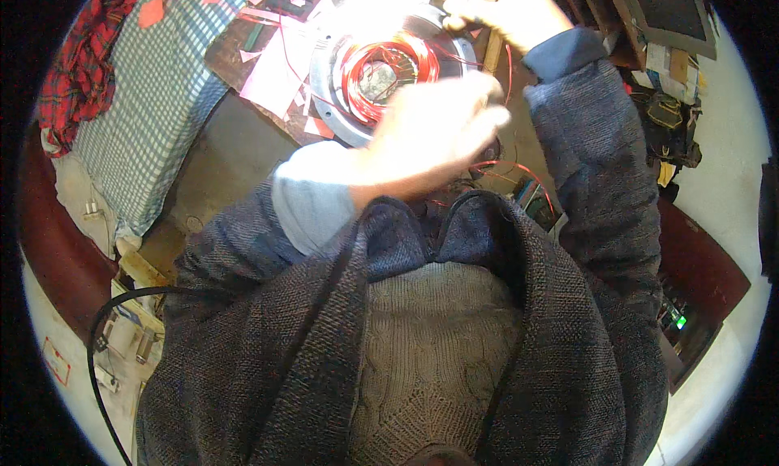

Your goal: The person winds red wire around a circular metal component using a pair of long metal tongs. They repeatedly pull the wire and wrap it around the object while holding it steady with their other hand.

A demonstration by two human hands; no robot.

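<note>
A round grey metal housing (323, 94) lies on the cluttered workbench, holding a ring of red copper wire coils (353, 81) around a pale centre. My left hand (430, 125) reaches over the near right of the housing, blurred and glaring, fingers curled; what they hold cannot be made out. My right hand (511, 12) is at the top right beyond the housing, fingers bent and closed, their contents lost in bright glare. Loose red wire (509, 77) hangs below it, and more loops (519, 170) trail under my left hand.
Pink paper sheets (276, 64) and scraps lie left of the housing. A checked cloth (154, 117) and red plaid fabric (85, 68) drape on the left. Dark shelving (617, 12) and piled items (665, 117) stand at right. A black cable (105, 312) curves at lower left.
</note>
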